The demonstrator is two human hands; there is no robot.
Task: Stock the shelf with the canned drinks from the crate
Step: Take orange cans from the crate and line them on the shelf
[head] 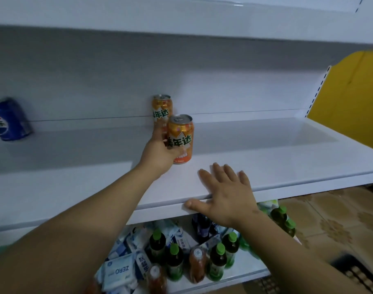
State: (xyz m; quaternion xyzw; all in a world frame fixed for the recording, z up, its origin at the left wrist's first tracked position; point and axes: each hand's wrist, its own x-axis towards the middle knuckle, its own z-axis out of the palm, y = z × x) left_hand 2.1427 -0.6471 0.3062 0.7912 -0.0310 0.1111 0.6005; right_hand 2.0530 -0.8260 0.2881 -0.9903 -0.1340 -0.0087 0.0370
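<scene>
Head view, Voice One: the front orange can [180, 141] is gripped low on its side by the left hand [160, 154]. Fingers and thumb are curled round the label. The can is seen upright on the white shelf [277, 149], and its base looks to be down on the board.

Voice Two: A second orange can [161, 109] is spotted just past that hand's fingertips, upright near the back panel. It is tucked right behind the held one. Whether the two cans touch cannot be told.

Voice One: Now the right hand [228, 192]. It is laid flat and open, with the fingers spread wide and straight on the shelf top. The thumb is pressed along the front lip. It is placed to the right of the left hand and nearer the camera.

Voice Two: Far out to the left of the left hand, a blue cola can [8, 119] is seen on the same shelf.

Voice One: Beneath the right hand, green-capped bottles [174, 262] are packed on a lower shelf. White tissue packs [117, 270] are heaped beside them, under the left forearm.

Voice Two: A dark crate [359, 274] is glimpsed low, to the right of the right forearm. Its contents cannot be made out. A yellow panel [351, 92] is seen up beyond the right hand, at the shelf's end.
</scene>
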